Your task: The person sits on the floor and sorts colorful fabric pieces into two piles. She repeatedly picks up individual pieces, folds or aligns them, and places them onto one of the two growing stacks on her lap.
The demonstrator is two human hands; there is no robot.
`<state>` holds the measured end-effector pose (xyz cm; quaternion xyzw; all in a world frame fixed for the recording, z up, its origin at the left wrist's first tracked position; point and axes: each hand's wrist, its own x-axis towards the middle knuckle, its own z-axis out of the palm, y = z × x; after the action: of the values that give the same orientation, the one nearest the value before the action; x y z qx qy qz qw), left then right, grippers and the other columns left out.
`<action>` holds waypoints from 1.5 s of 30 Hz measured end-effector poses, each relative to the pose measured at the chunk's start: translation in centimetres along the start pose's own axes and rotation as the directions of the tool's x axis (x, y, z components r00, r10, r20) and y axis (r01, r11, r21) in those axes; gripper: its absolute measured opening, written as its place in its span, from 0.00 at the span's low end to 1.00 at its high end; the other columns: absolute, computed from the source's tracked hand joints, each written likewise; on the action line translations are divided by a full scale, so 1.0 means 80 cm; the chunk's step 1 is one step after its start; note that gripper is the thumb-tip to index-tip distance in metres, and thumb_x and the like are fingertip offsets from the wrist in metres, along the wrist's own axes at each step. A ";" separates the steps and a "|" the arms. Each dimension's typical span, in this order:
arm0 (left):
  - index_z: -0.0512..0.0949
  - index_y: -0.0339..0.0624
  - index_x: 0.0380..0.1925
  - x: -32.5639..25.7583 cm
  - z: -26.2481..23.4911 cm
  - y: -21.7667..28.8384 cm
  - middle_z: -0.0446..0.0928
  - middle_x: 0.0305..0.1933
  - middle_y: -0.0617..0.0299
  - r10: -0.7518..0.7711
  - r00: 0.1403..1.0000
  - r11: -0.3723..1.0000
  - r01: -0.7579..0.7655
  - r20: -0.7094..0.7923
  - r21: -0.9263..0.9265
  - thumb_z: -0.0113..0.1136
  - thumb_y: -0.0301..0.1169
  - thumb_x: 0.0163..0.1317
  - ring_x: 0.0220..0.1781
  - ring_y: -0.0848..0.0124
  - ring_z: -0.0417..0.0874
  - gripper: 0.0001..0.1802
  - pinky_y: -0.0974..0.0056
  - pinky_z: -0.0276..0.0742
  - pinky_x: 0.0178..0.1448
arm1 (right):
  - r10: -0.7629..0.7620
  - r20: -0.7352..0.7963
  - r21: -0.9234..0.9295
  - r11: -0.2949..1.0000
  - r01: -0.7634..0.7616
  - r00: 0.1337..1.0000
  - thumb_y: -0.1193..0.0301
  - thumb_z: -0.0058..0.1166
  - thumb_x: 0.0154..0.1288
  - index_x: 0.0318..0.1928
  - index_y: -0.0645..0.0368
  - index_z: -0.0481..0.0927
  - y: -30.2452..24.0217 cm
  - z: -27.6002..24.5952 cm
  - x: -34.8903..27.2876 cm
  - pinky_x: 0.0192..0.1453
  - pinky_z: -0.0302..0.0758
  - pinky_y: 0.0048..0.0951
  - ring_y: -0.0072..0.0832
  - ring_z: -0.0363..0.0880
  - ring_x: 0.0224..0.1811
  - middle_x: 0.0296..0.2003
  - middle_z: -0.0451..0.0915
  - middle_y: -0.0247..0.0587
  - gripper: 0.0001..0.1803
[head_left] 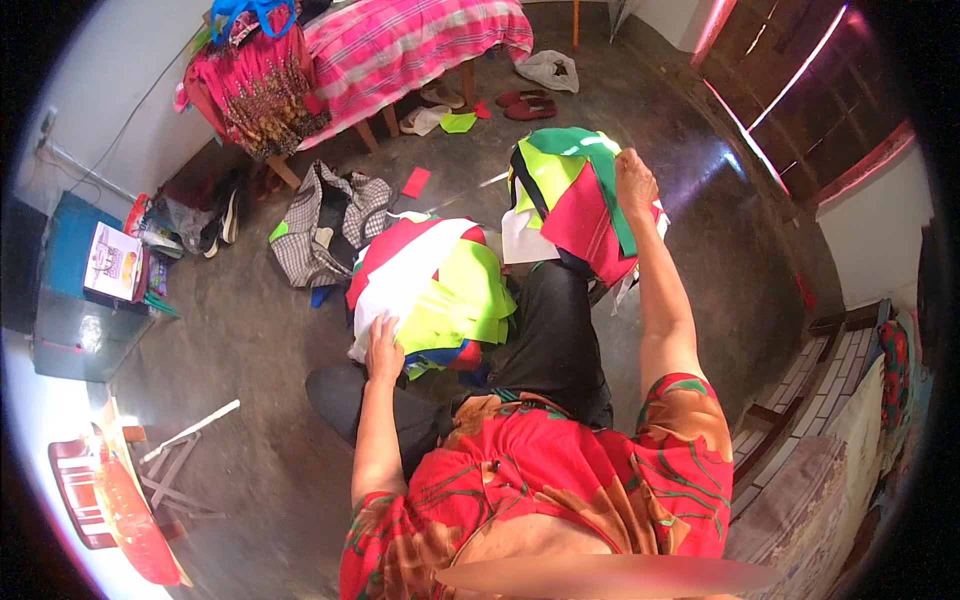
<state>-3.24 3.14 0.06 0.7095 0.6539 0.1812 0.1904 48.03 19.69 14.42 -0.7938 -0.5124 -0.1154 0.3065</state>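
Note:
I sit on the floor with one knee raised. My left hand (383,350) rests flat on a heap of cut cloth pieces (430,285) in red, white and neon yellow-green lying by my left leg. My right hand (635,180) is stretched forward and grips the top of a second stack of cloth pieces (570,200), green, yellow-green, red, black and white, which hangs over my raised knee. Both forearms are bare; my sleeves are red with a floral print.
A checked bag (325,230) lies on the concrete floor beyond the heap. Behind it stands a bed with a pink plaid cover (400,45), clothes piled at its end, sandals (520,100) nearby. A blue box (70,290) sits at left, a brick-patterned wall (820,380) at right.

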 end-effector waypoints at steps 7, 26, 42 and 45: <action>0.72 0.47 0.55 -0.001 -0.008 0.007 0.61 0.66 0.48 -0.005 0.996 0.999 0.008 -0.085 0.031 0.60 0.21 0.50 0.66 0.50 0.65 0.29 0.53 0.66 0.64 | -0.212 0.098 0.769 0.636 0.061 0.972 0.69 0.55 0.65 0.44 0.55 0.75 -0.100 -0.045 -0.027 0.38 0.76 0.29 0.24 0.82 0.35 0.29 0.81 0.36 0.09; 0.81 0.42 0.32 -0.027 -0.029 0.105 0.79 0.31 0.58 -0.114 0.942 0.848 -0.073 -0.316 -0.524 0.69 0.26 0.45 0.34 0.57 0.81 0.11 0.60 0.75 0.39 | -0.481 0.555 0.817 0.161 -0.554 0.679 0.69 0.49 0.70 0.40 0.58 0.72 -0.200 -0.093 -0.239 0.39 0.79 0.25 0.22 0.80 0.36 0.50 0.79 0.49 0.06; 0.73 0.41 0.34 0.050 -0.082 0.086 0.79 0.26 0.56 -0.070 0.891 0.851 -0.181 -0.449 -0.493 0.61 0.22 0.51 0.30 0.66 0.82 0.10 0.63 0.74 0.33 | -0.656 0.339 0.452 0.742 0.495 0.675 0.69 0.59 0.56 0.39 0.52 0.78 -0.098 -0.052 -0.254 0.65 0.54 0.44 0.33 0.72 0.59 0.50 0.79 0.37 0.09; 0.74 0.41 0.34 0.074 -0.097 0.088 0.79 0.29 0.54 -0.035 0.899 0.882 -0.177 -0.436 -0.436 0.61 0.23 0.52 0.32 0.63 0.82 0.09 0.61 0.75 0.36 | -0.699 0.343 0.460 0.708 0.536 0.628 0.69 0.59 0.56 0.38 0.52 0.78 -0.089 -0.056 -0.254 0.66 0.54 0.45 0.33 0.72 0.59 0.49 0.79 0.36 0.09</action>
<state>-0.62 8.81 10.35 0.6089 0.5898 0.4921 0.1981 33.23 3.88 10.46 -0.5075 -0.8277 0.0753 0.2276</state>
